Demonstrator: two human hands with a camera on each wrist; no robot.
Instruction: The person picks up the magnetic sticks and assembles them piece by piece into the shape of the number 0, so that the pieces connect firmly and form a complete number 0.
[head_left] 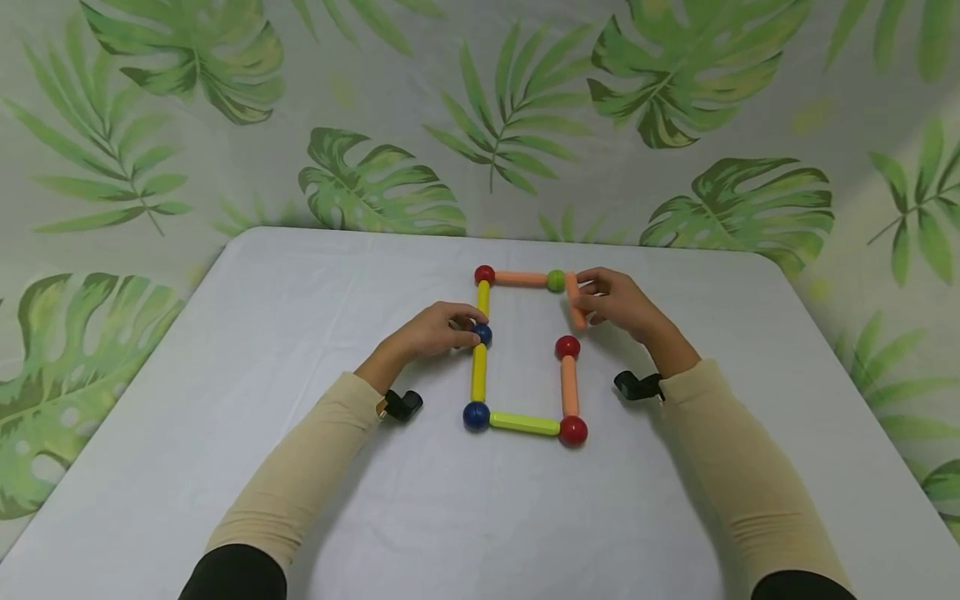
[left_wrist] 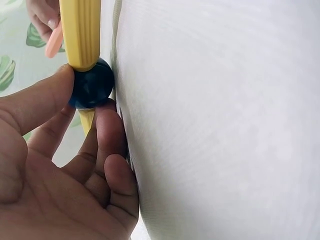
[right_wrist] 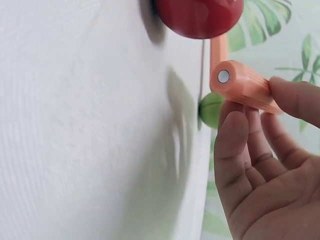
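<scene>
On the white table lies a frame of colored magnetic sticks and balls. My left hand [head_left: 437, 330] pinches the blue ball [left_wrist: 93, 86] midway along its left side, between two yellow sticks [head_left: 478, 373]. My right hand [head_left: 617, 305] holds a loose peach stick [head_left: 574, 302] between thumb and fingers; a round metal tip shows at its end in the right wrist view. That stick is raised off the table, between the green ball [head_left: 556, 281] at the far right corner and a red ball [head_left: 567, 347] nearer me. Its far end looks close to the green ball; contact cannot be told.
Another peach stick [head_left: 521, 279] joins the green ball to a far red ball [head_left: 484, 274]. Nearer me, a blue ball [head_left: 476, 416], a lime stick [head_left: 524, 424] and a red ball [head_left: 573, 431] form the near side. A leaf-patterned cloth [head_left: 517, 117] hangs behind the table.
</scene>
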